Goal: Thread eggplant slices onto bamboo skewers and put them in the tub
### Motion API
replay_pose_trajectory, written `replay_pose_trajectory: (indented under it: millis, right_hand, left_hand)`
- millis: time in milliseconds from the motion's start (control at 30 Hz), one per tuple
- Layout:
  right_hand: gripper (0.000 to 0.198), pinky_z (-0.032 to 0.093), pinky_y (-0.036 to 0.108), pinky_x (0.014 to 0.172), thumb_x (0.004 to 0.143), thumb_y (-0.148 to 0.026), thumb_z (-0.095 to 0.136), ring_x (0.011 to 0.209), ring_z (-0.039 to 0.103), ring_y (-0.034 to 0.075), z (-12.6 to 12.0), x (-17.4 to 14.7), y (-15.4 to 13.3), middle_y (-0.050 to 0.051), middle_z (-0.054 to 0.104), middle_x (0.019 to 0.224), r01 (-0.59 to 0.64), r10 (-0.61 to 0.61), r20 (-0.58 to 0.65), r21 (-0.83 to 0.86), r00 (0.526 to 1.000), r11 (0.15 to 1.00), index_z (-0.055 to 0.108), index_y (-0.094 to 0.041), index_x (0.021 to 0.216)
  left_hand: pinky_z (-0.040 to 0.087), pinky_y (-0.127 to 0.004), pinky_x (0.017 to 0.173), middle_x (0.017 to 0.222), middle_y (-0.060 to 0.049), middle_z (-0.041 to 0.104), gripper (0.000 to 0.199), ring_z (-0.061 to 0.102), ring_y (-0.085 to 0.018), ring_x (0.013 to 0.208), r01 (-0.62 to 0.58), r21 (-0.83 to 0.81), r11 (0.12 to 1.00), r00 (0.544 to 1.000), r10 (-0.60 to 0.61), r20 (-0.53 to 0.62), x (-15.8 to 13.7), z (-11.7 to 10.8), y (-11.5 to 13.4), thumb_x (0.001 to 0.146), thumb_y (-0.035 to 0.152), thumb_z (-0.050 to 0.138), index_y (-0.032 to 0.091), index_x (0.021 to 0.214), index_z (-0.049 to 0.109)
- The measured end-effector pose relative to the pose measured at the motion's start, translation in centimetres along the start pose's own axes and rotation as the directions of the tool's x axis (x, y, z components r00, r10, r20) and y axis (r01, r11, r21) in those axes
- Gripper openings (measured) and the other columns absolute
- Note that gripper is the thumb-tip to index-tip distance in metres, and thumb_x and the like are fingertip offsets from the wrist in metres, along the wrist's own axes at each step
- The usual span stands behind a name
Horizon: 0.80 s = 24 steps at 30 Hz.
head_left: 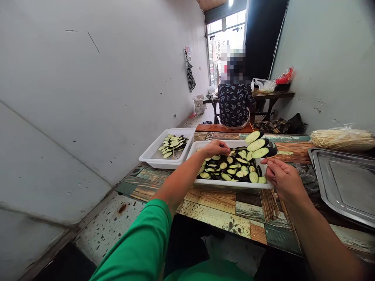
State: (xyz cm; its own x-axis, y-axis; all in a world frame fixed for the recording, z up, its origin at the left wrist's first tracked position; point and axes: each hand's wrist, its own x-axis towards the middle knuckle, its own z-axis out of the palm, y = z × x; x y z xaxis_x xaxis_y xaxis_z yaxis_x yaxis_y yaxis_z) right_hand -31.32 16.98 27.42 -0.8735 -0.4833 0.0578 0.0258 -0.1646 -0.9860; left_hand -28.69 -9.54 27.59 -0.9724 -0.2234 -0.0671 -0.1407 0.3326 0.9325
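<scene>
My right hand (283,175) pinches the lower end of a bamboo skewer threaded with three eggplant slices (257,144), held above the right side of a white tray (231,182). Many loose eggplant slices (223,166), pale with dark skin, fill that tray. Over its far left part hangs my left hand (216,148), fingers curled and pressed together. Whether a slice is between its fingertips is hidden. A second white tray (158,162) to the left holds threaded eggplant skewers (173,145). Bare bamboo skewers (268,205) lie in a bundle by the right hand.
Metal trays (345,183) are stacked at the right, near a bag of enoki mushrooms (342,138). A grey cloth (306,177) lies beside them. Ahead, a person (236,103) sits facing away on a bench (208,128). A white wall (88,97) stands close on the left.
</scene>
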Motion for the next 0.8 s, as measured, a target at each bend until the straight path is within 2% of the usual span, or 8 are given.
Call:
replay_pose_trajectory:
  millis: [100,200,300,400,533,633,700,800]
  right_hand:
    - [0.030,0.013,0.021,0.038,0.068,-0.043,0.069,0.037,0.023,0.006,0.0,0.0,0.1,-0.010,0.034,0.041,0.000,0.000,0.004,0.001,1.000,1.000,0.062,-0.017,0.082]
    - [0.029,0.013,0.021,0.039,0.068,-0.042,0.069,0.038,0.023,0.005,0.0,-0.1,0.0,-0.010,0.035,0.041,-0.004,0.004,0.005,-0.003,1.000,1.000,0.062,-0.017,0.082]
    - [0.028,0.012,0.021,0.039,0.068,-0.041,0.068,0.038,0.022,0.005,0.0,-0.1,-0.1,-0.010,0.035,0.041,-0.001,0.001,-0.004,-0.009,1.000,1.000,0.062,-0.016,0.081]
    - [0.027,0.012,0.021,0.039,0.069,-0.039,0.067,0.038,0.023,0.005,0.0,-0.1,0.0,-0.009,0.035,0.042,0.013,-0.013,-0.001,-0.013,1.000,1.000,0.062,-0.016,0.082]
    - [0.023,0.012,0.022,0.040,0.072,-0.037,0.065,0.039,0.023,0.005,0.0,-0.1,0.2,-0.009,0.035,0.042,0.008,-0.008,-0.009,-0.019,1.000,1.000,0.061,-0.016,0.082]
    - [0.022,0.013,0.022,0.040,0.072,-0.036,0.065,0.039,0.024,0.006,0.0,-0.1,0.2,-0.009,0.034,0.042,0.002,-0.002,-0.006,-0.018,1.000,1.000,0.060,-0.017,0.082]
    - [0.024,0.012,0.022,0.040,0.073,-0.038,0.065,0.039,0.023,0.006,-0.1,-0.1,0.2,-0.009,0.034,0.043,-0.002,0.002,0.007,-0.024,1.000,1.000,0.061,-0.016,0.083]
    - [0.030,0.011,0.023,0.040,0.073,-0.042,0.064,0.039,0.022,0.006,-0.3,0.0,0.3,-0.010,0.034,0.043,-0.004,0.009,0.058,-0.082,0.998,0.997,0.062,-0.015,0.087]
  left_hand:
    - [0.046,-0.037,0.096,0.097,-0.010,0.073,0.010,0.066,-0.024,0.098,-0.186,0.403,0.896,0.961,0.251,-0.116,-0.3,1.1,0.6,0.074,0.025,0.075,0.016,0.078,0.076]
    - [0.041,-0.033,0.101,0.106,-0.008,0.073,0.020,0.062,-0.024,0.108,-0.416,0.561,0.715,0.892,0.440,0.101,-0.1,3.3,0.9,0.075,0.026,0.075,0.023,0.094,0.079]
    - [0.042,-0.027,0.094,0.095,-0.006,0.075,0.018,0.064,-0.020,0.097,-0.512,0.553,0.657,0.859,0.378,0.346,0.8,5.2,0.5,0.075,0.020,0.072,0.024,0.091,0.079]
    - [0.043,-0.024,0.084,0.084,-0.003,0.076,0.013,0.065,-0.018,0.086,-0.464,0.602,0.650,0.879,0.250,0.407,1.6,5.2,-0.2,0.074,0.015,0.069,0.024,0.075,0.078]
    - [0.041,-0.021,0.071,0.076,-0.001,0.074,0.012,0.061,-0.015,0.073,-0.349,0.653,0.672,0.914,0.090,0.396,1.2,2.5,-0.6,0.069,0.014,0.072,0.023,0.074,0.078]
    - [0.040,-0.022,0.068,0.069,0.001,0.070,0.010,0.058,-0.013,0.068,-0.251,0.606,0.755,0.951,0.076,0.300,0.7,0.6,-0.4,0.066,0.015,0.074,0.021,0.074,0.078]
    - [0.040,-0.022,0.065,0.067,0.002,0.067,0.009,0.055,-0.011,0.063,-0.159,0.448,0.880,0.984,0.106,0.141,0.6,-0.2,-0.4,0.069,0.018,0.073,0.018,0.077,0.076]
    - [0.038,-0.021,0.056,0.063,0.002,0.061,0.011,0.048,-0.007,0.054,-0.017,0.003,1.000,0.996,0.017,-0.082,0.8,-0.7,-0.2,0.074,0.019,0.073,0.014,0.083,0.071]
